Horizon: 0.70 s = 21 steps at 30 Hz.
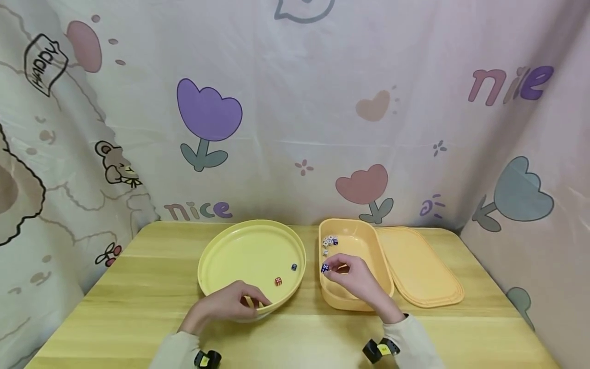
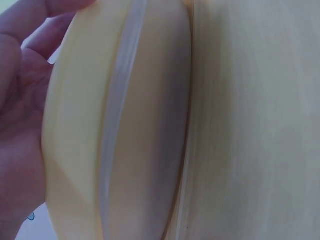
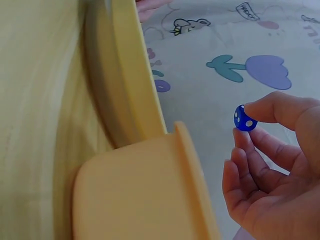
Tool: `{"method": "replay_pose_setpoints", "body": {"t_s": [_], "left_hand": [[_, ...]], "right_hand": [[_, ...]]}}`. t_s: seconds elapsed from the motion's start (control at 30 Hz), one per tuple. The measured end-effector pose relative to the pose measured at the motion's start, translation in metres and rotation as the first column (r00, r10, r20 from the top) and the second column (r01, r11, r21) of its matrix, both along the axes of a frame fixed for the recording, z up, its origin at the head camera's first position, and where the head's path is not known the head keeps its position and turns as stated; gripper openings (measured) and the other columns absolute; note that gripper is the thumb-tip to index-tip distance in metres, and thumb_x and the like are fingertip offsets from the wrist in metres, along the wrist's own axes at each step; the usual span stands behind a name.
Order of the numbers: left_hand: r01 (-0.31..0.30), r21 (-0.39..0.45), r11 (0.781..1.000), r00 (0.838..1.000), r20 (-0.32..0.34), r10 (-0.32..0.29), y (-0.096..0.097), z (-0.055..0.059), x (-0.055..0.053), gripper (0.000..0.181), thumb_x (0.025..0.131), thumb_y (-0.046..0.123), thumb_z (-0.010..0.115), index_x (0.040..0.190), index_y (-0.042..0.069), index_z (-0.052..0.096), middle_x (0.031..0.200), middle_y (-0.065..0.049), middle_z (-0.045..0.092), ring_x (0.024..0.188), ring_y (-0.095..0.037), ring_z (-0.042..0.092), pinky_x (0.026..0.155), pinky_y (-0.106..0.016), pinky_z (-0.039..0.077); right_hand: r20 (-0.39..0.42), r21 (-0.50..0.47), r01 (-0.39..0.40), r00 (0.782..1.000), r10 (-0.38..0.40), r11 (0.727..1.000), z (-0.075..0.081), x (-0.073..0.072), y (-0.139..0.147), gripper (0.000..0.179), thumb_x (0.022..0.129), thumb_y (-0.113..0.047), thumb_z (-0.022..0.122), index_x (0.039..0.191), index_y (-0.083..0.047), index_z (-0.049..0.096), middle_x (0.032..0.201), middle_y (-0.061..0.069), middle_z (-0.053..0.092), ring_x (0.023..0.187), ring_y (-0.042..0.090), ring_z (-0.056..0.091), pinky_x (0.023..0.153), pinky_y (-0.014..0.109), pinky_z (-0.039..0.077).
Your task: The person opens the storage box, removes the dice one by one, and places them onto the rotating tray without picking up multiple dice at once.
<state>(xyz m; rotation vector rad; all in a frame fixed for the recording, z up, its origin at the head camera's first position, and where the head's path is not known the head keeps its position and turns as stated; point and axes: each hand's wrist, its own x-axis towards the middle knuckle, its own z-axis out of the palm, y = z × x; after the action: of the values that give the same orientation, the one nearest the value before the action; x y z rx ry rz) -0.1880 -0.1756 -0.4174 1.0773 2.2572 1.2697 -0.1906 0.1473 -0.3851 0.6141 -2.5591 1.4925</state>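
Observation:
My right hand (image 1: 352, 277) pinches a blue die with white dots (image 3: 245, 119) between thumb and fingertips, above the left rim of the orange box (image 1: 387, 269). Inside that box, several white dice (image 1: 328, 241) and a blue die (image 1: 335, 242) lie at the left. My left hand (image 1: 237, 301) grips the near rim of the round yellow tray (image 1: 221, 241), fingers over its inside; the fingertips are partly hidden. A red die (image 1: 278, 281) and a dark blue die (image 1: 294, 267) rest inside the tray. In the left wrist view, the thumb crosses the rim.
An orange lid (image 1: 424, 269) lies on the wooden table (image 1: 304, 338) against the box's right side. The tray stands left of the box, with a narrow gap between. A printed curtain (image 1: 276, 128) hangs behind the table and along its sides.

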Motion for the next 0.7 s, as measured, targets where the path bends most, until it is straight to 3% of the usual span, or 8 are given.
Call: {"method": "replay_pose_setpoints", "body": {"t_s": [0.37,0.7], "left_hand": [[0.008,-0.009,1.000,1.000,-0.023,-0.008,0.005,-0.003,0.000,0.030,0.081,0.001,0.061,0.107,0.009,0.074,0.096,0.007,0.069,0.082,-0.009,0.061,0.072,-0.026,0.053],[-0.007,-0.020,1.000,0.999,-0.039,0.006,-0.001,0.001,0.003,0.029,0.082,0.001,0.062,0.107,0.008,0.074,0.096,0.005,0.069,0.083,-0.008,0.060,0.073,-0.027,0.053]], "right_hand": [[0.028,-0.023,0.037,0.999,-0.037,0.999,-0.009,0.002,-0.003,0.010,0.080,-0.002,0.073,0.089,-0.004,0.069,0.082,0.000,0.065,0.078,0.015,0.059,0.075,0.029,0.052],[0.004,-0.023,-0.041,0.999,0.041,0.999,-0.009,-0.002,-0.024,0.013,0.079,-0.004,0.074,0.091,-0.001,0.070,0.084,0.002,0.065,0.079,0.016,0.059,0.075,0.029,0.053]]}}
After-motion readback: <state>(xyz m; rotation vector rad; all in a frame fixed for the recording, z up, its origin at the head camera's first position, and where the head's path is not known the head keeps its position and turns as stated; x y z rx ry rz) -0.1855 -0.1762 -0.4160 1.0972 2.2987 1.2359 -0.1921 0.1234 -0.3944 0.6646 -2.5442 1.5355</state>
